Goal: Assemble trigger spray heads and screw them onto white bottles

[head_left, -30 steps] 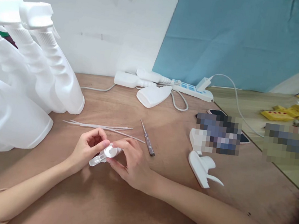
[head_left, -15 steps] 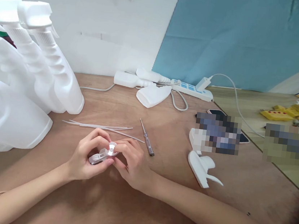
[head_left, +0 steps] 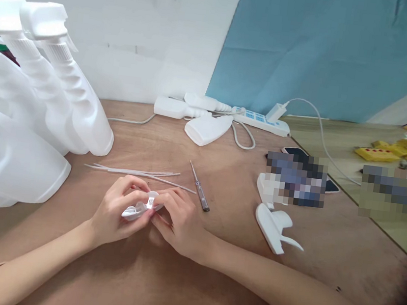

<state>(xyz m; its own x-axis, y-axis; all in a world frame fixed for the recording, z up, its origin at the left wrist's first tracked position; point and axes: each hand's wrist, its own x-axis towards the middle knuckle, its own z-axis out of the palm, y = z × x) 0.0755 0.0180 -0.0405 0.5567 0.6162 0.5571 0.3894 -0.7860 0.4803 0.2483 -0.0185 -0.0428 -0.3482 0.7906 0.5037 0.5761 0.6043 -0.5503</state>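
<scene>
Both hands grip one small white plastic piece (head_left: 134, 211), which looks like part of a spray trigger head. My left hand (head_left: 116, 211) is closed round its left side, thumb below and fingers above. On the other side my right hand (head_left: 180, 219) pinches it, fingertips meeting those of the left; the fingers partly hide it. Just beyond the hands lie several thin white tubes (head_left: 134, 171). A small screwdriver (head_left: 200, 192) with a clear handle rests right of the tubes. Farther right is a white spray trigger head (head_left: 271, 230) lying on its side.
Several white spray bottles (head_left: 83, 103) stand at left. White bottles (head_left: 208, 130) lie by the wall near a power strip (head_left: 262, 121) with cables. Phones (head_left: 333, 186) lie at right, partly blurred out. Yellow packets (head_left: 379, 154) are beyond the brown table (head_left: 157, 285).
The white piece has turned slightly in my fingers, showing more of its curved side. Both hands stay in nearly the same place. The view has shifted a little.
</scene>
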